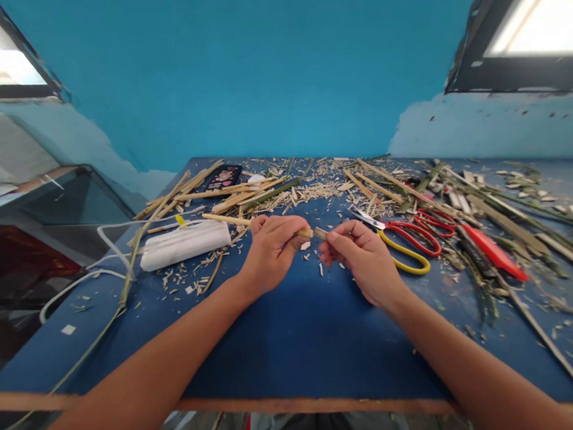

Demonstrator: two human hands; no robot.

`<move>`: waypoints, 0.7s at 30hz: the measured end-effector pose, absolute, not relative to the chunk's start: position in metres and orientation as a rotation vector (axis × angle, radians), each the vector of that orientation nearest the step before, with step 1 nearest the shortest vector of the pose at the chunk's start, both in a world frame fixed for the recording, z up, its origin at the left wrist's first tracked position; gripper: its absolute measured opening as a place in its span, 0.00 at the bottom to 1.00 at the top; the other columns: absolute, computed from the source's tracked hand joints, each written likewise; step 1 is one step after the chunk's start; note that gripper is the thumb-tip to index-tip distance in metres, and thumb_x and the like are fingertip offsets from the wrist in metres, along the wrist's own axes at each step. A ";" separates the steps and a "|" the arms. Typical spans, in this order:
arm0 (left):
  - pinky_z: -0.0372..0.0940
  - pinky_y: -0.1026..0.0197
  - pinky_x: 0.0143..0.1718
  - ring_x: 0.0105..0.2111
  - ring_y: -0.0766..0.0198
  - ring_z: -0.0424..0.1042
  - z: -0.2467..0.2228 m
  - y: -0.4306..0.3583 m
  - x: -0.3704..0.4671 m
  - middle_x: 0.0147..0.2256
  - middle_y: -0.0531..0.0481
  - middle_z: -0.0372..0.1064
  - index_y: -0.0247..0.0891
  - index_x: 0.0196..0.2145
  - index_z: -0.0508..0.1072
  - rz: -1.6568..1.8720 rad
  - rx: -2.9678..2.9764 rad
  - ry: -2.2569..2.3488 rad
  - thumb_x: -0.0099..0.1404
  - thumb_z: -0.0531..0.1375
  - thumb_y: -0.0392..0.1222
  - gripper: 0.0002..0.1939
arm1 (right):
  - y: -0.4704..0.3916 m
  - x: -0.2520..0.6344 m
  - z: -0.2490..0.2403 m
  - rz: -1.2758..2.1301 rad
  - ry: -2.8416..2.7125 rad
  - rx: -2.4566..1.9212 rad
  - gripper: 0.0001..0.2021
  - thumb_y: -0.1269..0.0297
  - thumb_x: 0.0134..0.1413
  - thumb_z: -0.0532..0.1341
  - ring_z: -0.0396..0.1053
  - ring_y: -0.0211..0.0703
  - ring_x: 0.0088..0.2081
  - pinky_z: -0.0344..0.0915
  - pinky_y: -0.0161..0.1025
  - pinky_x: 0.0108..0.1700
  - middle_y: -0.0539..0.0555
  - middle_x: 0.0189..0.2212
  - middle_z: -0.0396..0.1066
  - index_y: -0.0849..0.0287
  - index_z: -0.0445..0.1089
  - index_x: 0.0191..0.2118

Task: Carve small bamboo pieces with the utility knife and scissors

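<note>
My left hand is closed around a thin bamboo stick. The stick's long part sticks out to the upper left, and its short end shows at the thumb. Facing it, my right hand pinches a small bamboo piece between thumb and fingers. A narrow gap separates the two tips, above the blue table. Just right of my right hand lie scissors with red handles and a yellow handle loop.
A white power strip with cables lies at left. Bamboo sticks and a dark phone are behind it. Shavings cover the back. Bamboo strips and a red-handled tool lie at right. A blue wall stands behind.
</note>
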State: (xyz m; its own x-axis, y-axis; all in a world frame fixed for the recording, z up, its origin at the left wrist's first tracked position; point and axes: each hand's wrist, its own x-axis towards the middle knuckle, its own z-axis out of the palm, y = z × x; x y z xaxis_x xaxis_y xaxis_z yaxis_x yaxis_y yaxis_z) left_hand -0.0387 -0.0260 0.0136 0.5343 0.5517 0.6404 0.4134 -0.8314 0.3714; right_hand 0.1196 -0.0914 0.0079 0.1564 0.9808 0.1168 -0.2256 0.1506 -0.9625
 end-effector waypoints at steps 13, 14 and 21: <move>0.49 0.58 0.42 0.38 0.66 0.66 0.013 -0.026 -0.040 0.38 0.53 0.72 0.40 0.36 0.69 1.127 2.659 0.811 0.67 0.51 0.42 0.08 | -0.090 0.120 0.008 1.111 -1.070 -1.065 0.07 0.62 0.49 0.61 0.68 0.35 0.21 0.65 0.35 0.26 0.48 0.21 0.72 0.58 0.63 0.29; 0.49 0.57 0.42 0.38 0.66 0.66 0.013 -0.026 -0.041 0.38 0.52 0.72 0.40 0.37 0.69 1.126 2.674 0.804 0.67 0.51 0.42 0.08 | -0.089 0.121 0.008 1.108 -1.083 -1.080 0.07 0.62 0.49 0.61 0.67 0.34 0.21 0.64 0.34 0.25 0.47 0.21 0.72 0.58 0.63 0.29; 0.47 0.56 0.42 0.39 0.64 0.66 0.007 -0.022 -0.042 0.40 0.51 0.72 0.40 0.40 0.68 1.112 2.809 0.776 0.67 0.51 0.40 0.08 | -0.089 0.122 0.006 1.038 -1.181 -1.216 0.08 0.60 0.49 0.61 0.65 0.33 0.20 0.63 0.34 0.24 0.47 0.20 0.69 0.59 0.66 0.32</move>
